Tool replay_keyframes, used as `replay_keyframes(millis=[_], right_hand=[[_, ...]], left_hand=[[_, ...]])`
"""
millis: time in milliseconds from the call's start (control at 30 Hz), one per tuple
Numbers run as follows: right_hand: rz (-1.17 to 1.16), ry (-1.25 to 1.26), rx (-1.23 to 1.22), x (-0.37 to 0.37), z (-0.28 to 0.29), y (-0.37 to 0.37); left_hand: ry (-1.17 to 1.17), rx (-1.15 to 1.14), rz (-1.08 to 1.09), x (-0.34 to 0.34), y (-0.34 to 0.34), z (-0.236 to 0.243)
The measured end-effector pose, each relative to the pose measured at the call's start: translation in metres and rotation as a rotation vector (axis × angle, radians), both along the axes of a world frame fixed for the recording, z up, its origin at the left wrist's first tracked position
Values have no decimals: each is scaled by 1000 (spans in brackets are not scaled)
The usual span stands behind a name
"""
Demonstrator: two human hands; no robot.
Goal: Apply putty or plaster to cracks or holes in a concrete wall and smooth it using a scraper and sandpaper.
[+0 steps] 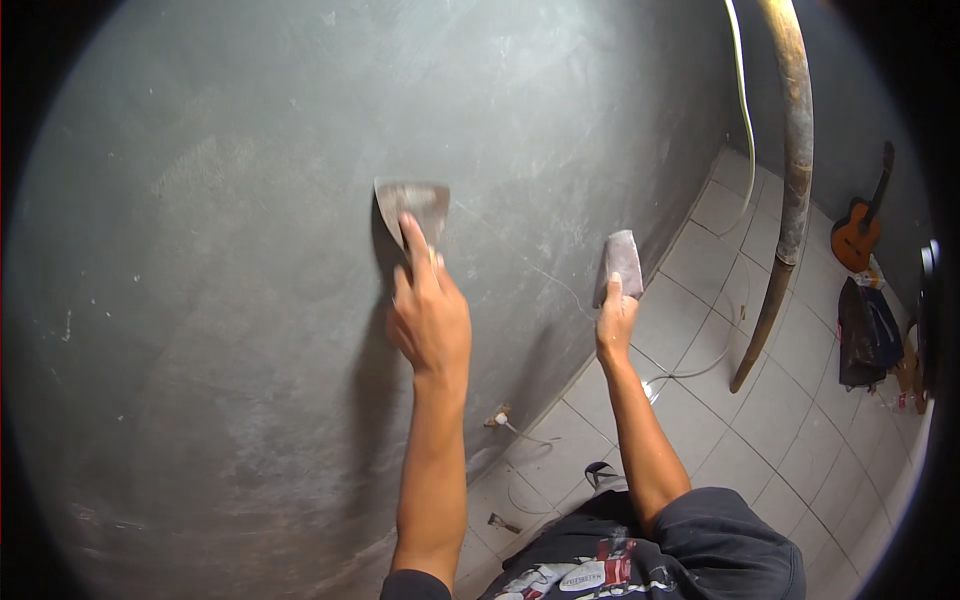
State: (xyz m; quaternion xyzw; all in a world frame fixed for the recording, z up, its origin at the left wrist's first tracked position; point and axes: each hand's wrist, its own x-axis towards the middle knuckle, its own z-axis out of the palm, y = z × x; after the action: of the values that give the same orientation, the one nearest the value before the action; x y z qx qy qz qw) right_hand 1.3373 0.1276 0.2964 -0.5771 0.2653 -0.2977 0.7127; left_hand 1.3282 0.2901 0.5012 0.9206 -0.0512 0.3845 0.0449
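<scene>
My left hand (432,318) grips a putty knife (425,200), its index finger stretched along the metal blade. The blade's wide edge points up and lies at the grey wall (250,330), with a dark shadow beside it. To the right and a little lower, my right hand (616,322) is closed on a folded piece of sandpaper (622,262), greyish and roughly rectangular, with the thumb on its face. The right hand is near the wall's right part, and whether the sandpaper touches the wall I cannot tell. A thin pale line runs across the wall between both hands.
A bamboo pole (795,150) slants down at the right, next to a white cable (745,100). A plug in a wall socket (498,418) sits low. On the tiled floor (700,260) lie another scraper-like tool (503,523), a dark bag (868,330) and a small guitar (856,235).
</scene>
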Motion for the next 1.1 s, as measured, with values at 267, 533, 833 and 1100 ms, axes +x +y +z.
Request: replay_keyframes(millis=[267, 533, 833, 1100], right_hand=[[-14, -226, 158, 31, 61, 17], [57, -770, -422, 115, 170, 85], [91, -782, -664, 57, 87, 199], [-235, -87, -12, 83, -18, 156]], left_hand=[[144, 53, 40, -45, 58, -58], [-45, -3, 93, -144, 186, -68], [-145, -28, 430, -230, 309, -16], [-41, -114, 302, -226, 311, -28]])
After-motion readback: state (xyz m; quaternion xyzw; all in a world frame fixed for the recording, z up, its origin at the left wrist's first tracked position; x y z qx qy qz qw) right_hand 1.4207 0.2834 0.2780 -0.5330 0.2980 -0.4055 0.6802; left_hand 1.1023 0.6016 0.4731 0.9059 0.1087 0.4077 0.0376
